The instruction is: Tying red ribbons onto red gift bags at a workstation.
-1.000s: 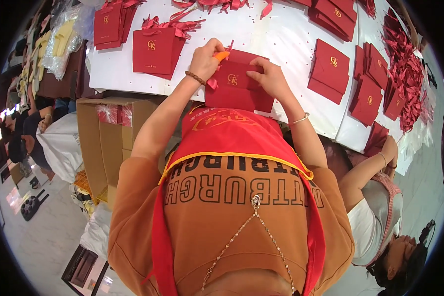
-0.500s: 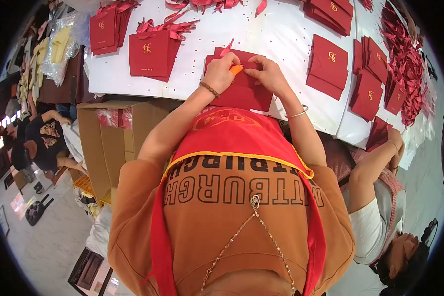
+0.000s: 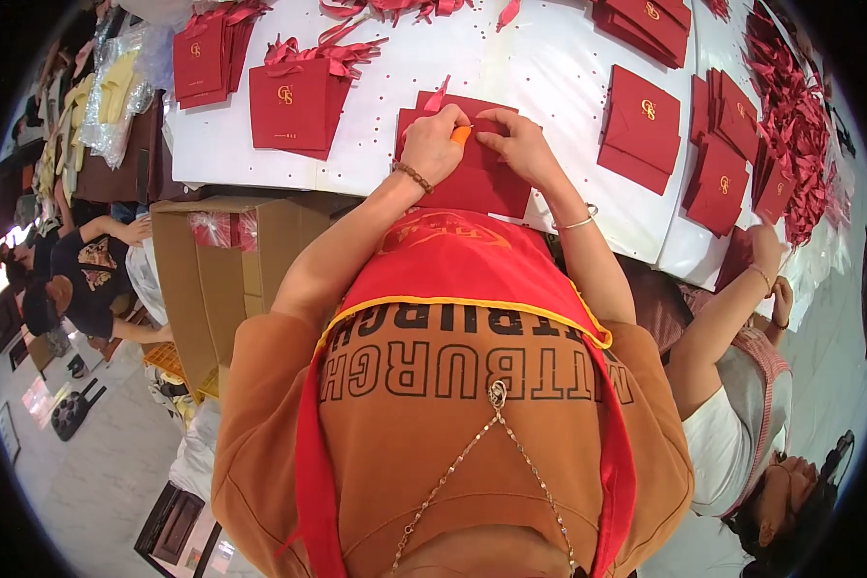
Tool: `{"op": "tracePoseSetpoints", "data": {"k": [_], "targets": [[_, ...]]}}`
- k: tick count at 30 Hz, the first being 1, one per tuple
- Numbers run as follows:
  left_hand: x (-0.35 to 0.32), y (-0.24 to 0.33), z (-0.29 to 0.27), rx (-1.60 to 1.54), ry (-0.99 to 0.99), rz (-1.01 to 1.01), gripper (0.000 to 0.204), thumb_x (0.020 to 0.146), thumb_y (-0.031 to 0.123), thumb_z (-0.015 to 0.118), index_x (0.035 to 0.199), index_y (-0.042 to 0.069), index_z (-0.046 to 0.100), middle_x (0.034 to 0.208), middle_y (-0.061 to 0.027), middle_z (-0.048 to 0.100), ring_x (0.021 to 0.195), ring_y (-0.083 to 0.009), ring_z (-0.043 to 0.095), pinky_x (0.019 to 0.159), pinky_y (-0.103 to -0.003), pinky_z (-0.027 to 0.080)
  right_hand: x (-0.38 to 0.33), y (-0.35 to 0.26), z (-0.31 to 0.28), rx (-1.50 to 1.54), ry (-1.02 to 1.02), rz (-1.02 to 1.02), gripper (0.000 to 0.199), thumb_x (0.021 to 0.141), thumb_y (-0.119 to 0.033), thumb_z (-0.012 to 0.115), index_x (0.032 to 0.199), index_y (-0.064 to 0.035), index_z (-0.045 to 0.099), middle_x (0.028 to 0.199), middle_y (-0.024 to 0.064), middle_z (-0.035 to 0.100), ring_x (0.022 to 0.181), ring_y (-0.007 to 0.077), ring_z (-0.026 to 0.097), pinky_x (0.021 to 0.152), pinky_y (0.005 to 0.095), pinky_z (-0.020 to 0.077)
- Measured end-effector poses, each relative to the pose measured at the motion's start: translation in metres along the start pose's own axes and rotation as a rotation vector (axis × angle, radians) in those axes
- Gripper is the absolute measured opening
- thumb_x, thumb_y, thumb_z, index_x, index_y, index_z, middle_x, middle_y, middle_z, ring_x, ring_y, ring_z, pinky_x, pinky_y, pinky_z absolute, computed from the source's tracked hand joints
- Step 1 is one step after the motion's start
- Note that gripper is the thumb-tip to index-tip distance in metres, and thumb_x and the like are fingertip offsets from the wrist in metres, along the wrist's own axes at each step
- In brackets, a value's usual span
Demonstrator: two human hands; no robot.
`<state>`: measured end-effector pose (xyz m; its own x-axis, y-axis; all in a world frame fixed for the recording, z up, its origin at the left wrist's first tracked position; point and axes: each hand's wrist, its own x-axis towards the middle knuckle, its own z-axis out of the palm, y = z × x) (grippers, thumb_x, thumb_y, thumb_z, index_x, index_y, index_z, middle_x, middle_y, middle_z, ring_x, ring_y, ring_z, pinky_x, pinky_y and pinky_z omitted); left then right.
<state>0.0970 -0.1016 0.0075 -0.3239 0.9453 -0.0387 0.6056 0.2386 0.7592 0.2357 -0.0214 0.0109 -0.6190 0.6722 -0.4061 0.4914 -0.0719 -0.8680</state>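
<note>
Flat red paper bags [image 3: 486,188] lie at the table's near edge, under both my hands. My left hand [image 3: 433,146] is closed in a pinch around a small orange pointed tool [image 3: 461,134], whose exact kind is hidden by the fingers. A red ribbon [image 3: 437,94] sticks up just beyond the left fingertips. Over the bag's right part, my right hand [image 3: 520,147] has thumb and forefinger bent toward each other; whatever lies between them is too small to make out.
Red bags with ribbons [image 3: 291,104] are stacked at the left, plain red bags [image 3: 639,125] at the right. A ribbon heap [image 3: 790,135] covers the far right. An open cardboard box [image 3: 188,289] stands left of me; a co-worker's arm [image 3: 718,332] reaches in at right.
My hands stay nearly in place over the bag, with only slight finger movement. At right, the co-worker's hand has moved farther forward over the table edge.
</note>
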Motion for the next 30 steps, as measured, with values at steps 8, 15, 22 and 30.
{"op": "tracePoseSetpoints", "data": {"k": [8, 15, 22, 30], "targets": [[0.0, 0.002, 0.002, -0.218, -0.021, -0.172, 0.018, 0.076, 0.005, 0.058, 0.094, 0.004, 0.054, 0.066, -0.0097, 0.061, 0.053, -0.0178, 0.058, 0.047, -0.029, 0.043, -0.005, 0.001, 0.0, 0.121, -0.015, 0.015, 0.029, 0.079, -0.013, 0.06, 0.107, -0.0051, 0.059, 0.082, 0.0065, 0.059, 0.071, 0.0121, 0.052, 0.065, 0.0261, 0.0437], [0.007, 0.002, -0.011, -0.459, -0.237, -0.402, 0.026, 0.078, 0.003, 0.057, 0.103, 0.002, 0.051, 0.062, -0.0038, 0.056, 0.047, -0.0073, 0.049, 0.041, -0.02, 0.038, -0.003, 0.009, 0.002, 0.089, -0.013, -0.058, 0.026, 0.079, -0.013, 0.06, 0.104, -0.0053, 0.059, 0.075, 0.0038, 0.054, 0.067, 0.012, 0.049, 0.063, 0.0258, 0.0426], [0.006, 0.007, -0.007, -0.373, -0.202, -0.311, 0.022, 0.078, 0.003, 0.057, 0.1, 0.002, 0.055, 0.062, -0.0042, 0.058, 0.048, -0.0072, 0.052, 0.042, -0.02, 0.04, -0.008, -0.004, 0.0, 0.17, -0.019, 0.022, 0.025, 0.079, -0.012, 0.06, 0.103, -0.0038, 0.059, 0.073, 0.004, 0.053, 0.065, 0.0126, 0.048, 0.063, 0.0254, 0.0422], [0.009, 0.005, -0.009, -0.346, -0.232, -0.319, 0.02, 0.078, 0.004, 0.056, 0.098, 0.002, 0.056, 0.061, -0.0038, 0.058, 0.048, -0.0076, 0.052, 0.041, -0.021, 0.04, -0.005, 0.01, 0.002, 0.081, 0.007, -0.025, 0.023, 0.079, -0.012, 0.06, 0.101, -0.0052, 0.059, 0.075, 0.0066, 0.058, 0.064, 0.0129, 0.051, 0.061, 0.027, 0.0426]]}}
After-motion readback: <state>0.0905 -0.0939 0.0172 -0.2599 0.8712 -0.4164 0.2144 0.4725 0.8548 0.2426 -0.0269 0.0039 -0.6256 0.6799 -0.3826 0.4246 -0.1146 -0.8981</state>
